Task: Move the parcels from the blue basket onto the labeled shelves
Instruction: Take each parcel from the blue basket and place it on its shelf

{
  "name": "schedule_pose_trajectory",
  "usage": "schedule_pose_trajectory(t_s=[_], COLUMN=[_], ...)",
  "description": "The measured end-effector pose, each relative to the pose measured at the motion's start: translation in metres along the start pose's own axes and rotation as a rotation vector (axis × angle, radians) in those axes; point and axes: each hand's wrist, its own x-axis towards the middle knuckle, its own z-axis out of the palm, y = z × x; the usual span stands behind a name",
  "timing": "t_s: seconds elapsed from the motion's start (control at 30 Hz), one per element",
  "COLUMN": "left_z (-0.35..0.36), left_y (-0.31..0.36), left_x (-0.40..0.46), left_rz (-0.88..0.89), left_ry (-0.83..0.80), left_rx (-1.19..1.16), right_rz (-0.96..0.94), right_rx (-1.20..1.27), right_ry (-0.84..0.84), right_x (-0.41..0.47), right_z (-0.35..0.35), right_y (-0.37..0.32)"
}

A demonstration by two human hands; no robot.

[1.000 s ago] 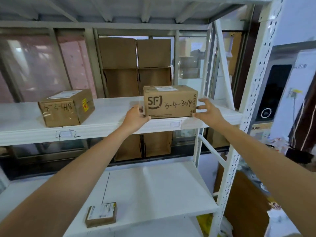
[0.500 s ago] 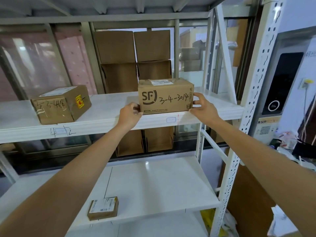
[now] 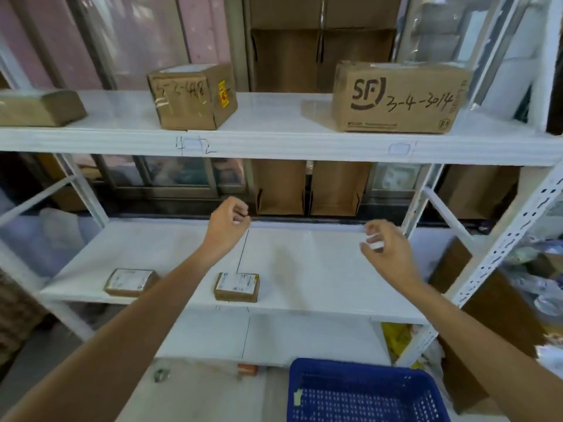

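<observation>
Head view: my left hand (image 3: 227,222) hangs in front of the middle shelf with its fingers (image 3: 240,215) loosely curled inward, gripping nothing. My right hand (image 3: 387,251) hangs the same way, fingers (image 3: 372,239) slack and bent around empty air. I read both as idle, between one parcel and the next.

Below the hands, on the middle shelf (image 3: 320,269), two small flat parcels lie label-up near the front edge: one (image 3: 237,286) just beside the dividing line, the other (image 3: 129,281) well to its left. Lying label-up and near the edge, they can be read from the aisle.

Above, on the upper shelf (image 3: 274,117), the SF box marked 3-4-3014 (image 3: 396,99) sits at the right end with its written face turned toward me, above a small label holder (image 3: 399,148) on the shelf's lip. I take that as its bay. The box marked with a yellow sticker (image 3: 193,95) stands angled above the handwritten bay marking (image 3: 192,146), and another brown parcel (image 3: 39,106) lies at the far left.

At the bottom edge, the blue basket (image 3: 359,394) sits on the floor below my right arm. The part I can see shows bare mesh and no parcel, though much of it is cut off, so I cannot say whether anything remains. My next reach would be down there to check.
</observation>
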Motion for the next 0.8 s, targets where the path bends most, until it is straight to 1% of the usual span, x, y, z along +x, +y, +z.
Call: schedule_pose_trajectory(t_s=[0.07,0.13,0.23,0.33,0.47,0.57,0.8], left_z=[-0.002,-0.006,-0.004,0.009,0.041,0.062,0.085], left_y=[-0.058,-0.111,-0.182,-0.238,-0.285,-0.306,-0.33], left_x=[-0.011,-0.021,-0.031,-0.032,-0.022,-0.014,-0.025], left_rz=[-0.173,-0.31,-0.428,-0.499,-0.531,-0.519,-0.445], left_ry=[-0.047,-0.082,-0.156,-0.236,-0.344,-0.403,-0.524], left_rx=[0.016,0.022,0.012,-0.047,-0.072,-0.086,-0.061], right_rz=[0.084,0.153,0.267,0.363,0.456,0.464,0.464], right_rx=[0.0,0.007,0.047,0.059,0.066,0.031,-0.027], right_ry=[-0.184,-0.323,-0.445,-0.534,-0.58,-0.627,-0.69], right_x=[-0.012,-0.019,-0.025,-0.027,-0.029,-0.028,-0.026], right_z=[0.049,0.097,0.169,0.236,0.304,0.341,0.391], right_y=[-0.002,-0.008,-0.016,-0.02,-0.015,-0.003,0.016])
